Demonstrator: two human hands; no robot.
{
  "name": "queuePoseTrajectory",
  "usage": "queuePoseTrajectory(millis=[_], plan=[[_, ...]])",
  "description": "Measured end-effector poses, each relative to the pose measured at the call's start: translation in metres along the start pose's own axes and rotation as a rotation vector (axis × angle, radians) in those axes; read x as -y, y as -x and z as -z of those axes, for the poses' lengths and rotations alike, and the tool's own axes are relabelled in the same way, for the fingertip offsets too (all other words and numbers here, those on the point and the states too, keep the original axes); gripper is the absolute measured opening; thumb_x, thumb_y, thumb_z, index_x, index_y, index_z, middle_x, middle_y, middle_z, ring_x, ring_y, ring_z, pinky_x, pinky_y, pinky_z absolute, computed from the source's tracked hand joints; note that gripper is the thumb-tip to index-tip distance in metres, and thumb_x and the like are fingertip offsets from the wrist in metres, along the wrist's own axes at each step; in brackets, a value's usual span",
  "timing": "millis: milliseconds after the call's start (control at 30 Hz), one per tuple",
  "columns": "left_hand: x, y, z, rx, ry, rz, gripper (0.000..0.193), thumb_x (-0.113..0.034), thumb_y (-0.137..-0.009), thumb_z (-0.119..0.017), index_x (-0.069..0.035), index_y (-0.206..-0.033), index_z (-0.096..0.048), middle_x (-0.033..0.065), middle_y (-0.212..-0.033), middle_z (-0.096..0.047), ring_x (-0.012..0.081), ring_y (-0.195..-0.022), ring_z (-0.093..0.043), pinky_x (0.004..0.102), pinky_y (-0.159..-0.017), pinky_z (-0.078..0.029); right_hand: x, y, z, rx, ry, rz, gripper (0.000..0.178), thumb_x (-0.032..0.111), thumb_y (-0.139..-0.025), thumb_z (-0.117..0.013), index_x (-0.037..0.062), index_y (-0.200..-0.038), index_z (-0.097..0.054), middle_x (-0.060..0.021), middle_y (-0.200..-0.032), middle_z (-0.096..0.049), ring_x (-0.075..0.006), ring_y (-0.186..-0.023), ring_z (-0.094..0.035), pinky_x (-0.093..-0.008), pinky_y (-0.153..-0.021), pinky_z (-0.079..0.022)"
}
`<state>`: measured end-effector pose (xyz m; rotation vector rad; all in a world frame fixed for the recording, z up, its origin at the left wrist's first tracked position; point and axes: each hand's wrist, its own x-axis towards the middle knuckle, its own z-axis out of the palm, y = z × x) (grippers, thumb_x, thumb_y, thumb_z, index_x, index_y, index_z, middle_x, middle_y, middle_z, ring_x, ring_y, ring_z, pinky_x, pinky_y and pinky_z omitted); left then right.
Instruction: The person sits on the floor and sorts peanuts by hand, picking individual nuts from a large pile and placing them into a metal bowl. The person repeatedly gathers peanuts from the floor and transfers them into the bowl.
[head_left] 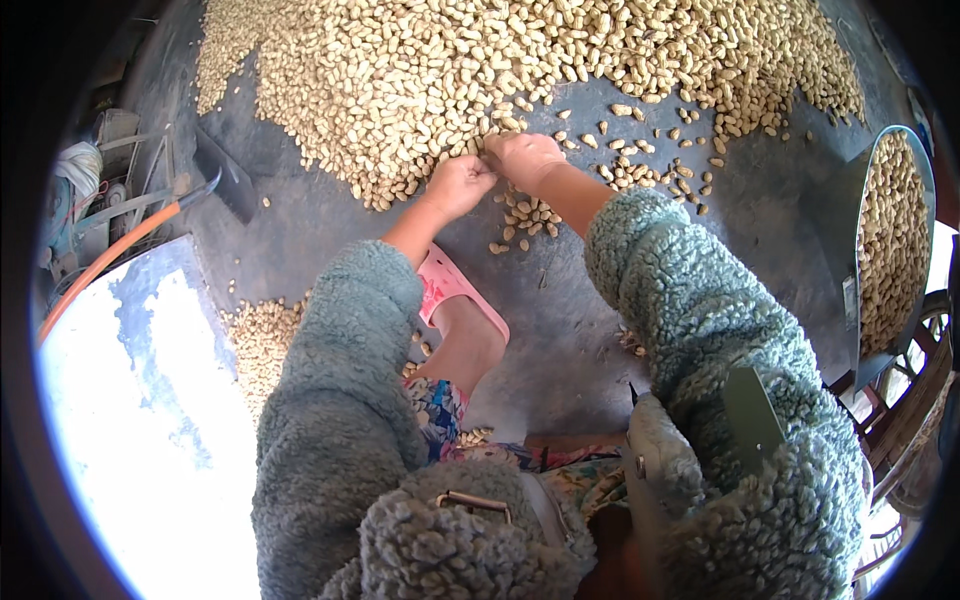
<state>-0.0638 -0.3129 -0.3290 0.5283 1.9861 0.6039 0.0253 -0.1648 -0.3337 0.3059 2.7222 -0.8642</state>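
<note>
At the near edge of the peanut heap, both hands work close together, knuckles up. The left hand has its fingers curled down into the peanuts at the heap's rim; whether its grip is closed on any I cannot tell, since the fingertips are hidden. The right hand sits just beside it, fingers bent into the same spot, its grip likewise hidden from view. Loose peanuts lie scattered on the floor just below and to the right of the hands. Both forearms wear fuzzy grey-green sleeves. Between them, a foot in a pink slipper rests on the floor, well short of the heap. A smaller patch of peanuts lies beside the left sleeve. Farther left are a shovel and an orange hose. At the right rim stands a metal basin filled with peanuts.
</note>
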Motion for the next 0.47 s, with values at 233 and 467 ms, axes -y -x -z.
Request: queuePoseTrajectory(millis=[233, 467], plan=[[0.001, 0.015, 0.013, 0.54, 1.021, 0.245, 0.057, -0.052, -0.094, -0.036, -0.004, -0.117, -0.057, 0.011, -0.102, -0.066, 0.0243, -0.081, -0.066, 0.0314, -0.057, -0.055, 0.01, 0.025, 0.022, -0.079, -0.051, -0.053, 0.025, 0.029, -0.091, -0.054, 0.0084, -0.102, -0.061, -0.0167, -0.093, -0.066, -0.0338, -0.087, -0.067, -0.0434, -0.078, -0.054], [0.024, 0.015, -0.034, 0.354, 1.443, 0.225, 0.047, -0.054, -0.087, -0.051, -0.016, -0.115, -0.056, 0.0068, -0.115, -0.061, 0.0255, -0.105, -0.058, 0.0508, -0.086, -0.049, 0.06, 0.073, 0.047, -0.254, -0.221, 0.167, 0.029, 0.028, -0.084, -0.061, 0.0092, -0.106, -0.062, -0.0137, -0.109, -0.061, -0.0316, -0.108, -0.058, -0.0386, -0.094, -0.048]])
